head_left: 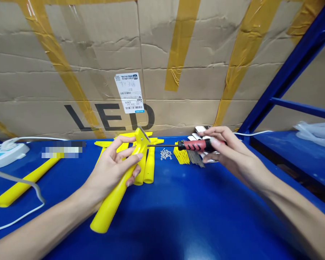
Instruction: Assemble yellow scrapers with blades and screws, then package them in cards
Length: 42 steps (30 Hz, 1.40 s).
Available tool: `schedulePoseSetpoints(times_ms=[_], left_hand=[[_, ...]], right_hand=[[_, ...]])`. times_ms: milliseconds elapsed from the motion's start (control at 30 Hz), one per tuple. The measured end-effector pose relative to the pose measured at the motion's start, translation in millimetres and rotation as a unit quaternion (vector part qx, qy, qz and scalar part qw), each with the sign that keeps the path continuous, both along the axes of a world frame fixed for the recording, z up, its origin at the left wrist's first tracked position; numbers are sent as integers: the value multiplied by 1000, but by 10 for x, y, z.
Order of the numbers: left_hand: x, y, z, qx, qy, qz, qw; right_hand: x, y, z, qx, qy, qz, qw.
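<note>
My left hand (pixel 112 164) is closed around a yellow plastic scraper (pixel 108 207), tilted with its head up and its handle end toward me. A small screw shows on the head, and a thin metal edge lies along its top. In my closed right hand (pixel 230 150) is a screwdriver (pixel 196 145) with a red and black grip. It lies level, its shaft pointing left at the scraper's head. The tip is by the head; whether it sits in a screw I cannot tell. Behind my left hand are more yellow scraper handles (pixel 149 168).
Loose screws (pixel 166 154), small yellow plates (pixel 181 156), dark flat strips (pixel 196 159) and white packets (pixel 202 129) lie at the back. Leftward are another yellow handle (pixel 24 186), a power strip (pixel 9 156) and a white cable (pixel 29 213). A cardboard box (pixel 157 50) stands behind; blue frame bars (pixel 276 72) rise right.
</note>
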<state>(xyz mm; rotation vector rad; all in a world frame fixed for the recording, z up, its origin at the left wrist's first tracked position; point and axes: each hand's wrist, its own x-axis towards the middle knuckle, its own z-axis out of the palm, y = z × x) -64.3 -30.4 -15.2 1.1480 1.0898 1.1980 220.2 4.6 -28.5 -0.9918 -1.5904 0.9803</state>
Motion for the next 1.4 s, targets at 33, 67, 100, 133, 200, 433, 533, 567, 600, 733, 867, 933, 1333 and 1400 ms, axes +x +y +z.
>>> schedulePoseSetpoints(times_ms=[33,67,100,133,200,433,533,567,600,733,867,933,1333,1400], left_hand=[[-4,7,-6,0,-6,2,1000],[-9,13,-14,-2,-12,3,1000],[-12,18,-22,-6,-18,3,1000],[-14,22,-30,-11,-22,3,1000],[-17,25,-38,-16,-27,5,999],[-25,30,-2,-13,-6,24,1000],[8,24,5,-24,-22,28,999],[20,21,5,-29,-25,30,999],[31,19,3,-33,-28,33,999],[53,20,-13,-36,-28,28,999],[52,26,-29,-19,-24,23,999],[47,26,-29,-17,-22,26,999],[22,15,-32,-7,-13,12,1000],[21,11,-32,-3,-7,7,1000]], right_hand=[[-2,-2,-3,6,7,29,1000],[-7,-4,-8,17,6,36,999],[-16,-6,-16,27,-5,22,999],[-24,-8,-24,34,-20,-9,999],[-35,-9,-42,26,-46,-60,997],[-62,-27,-46,47,-28,13,998],[-77,-42,-29,49,-33,-42,997],[-75,-46,-20,58,-47,-44,996],[-69,-50,-11,73,-61,-36,995],[-43,-50,14,86,-74,-35,993],[-26,-51,23,54,-66,-34,996],[-26,-55,22,50,-70,8,996],[-24,17,-80,-8,-18,2,1000],[-27,20,-83,-16,-14,-43,999]])
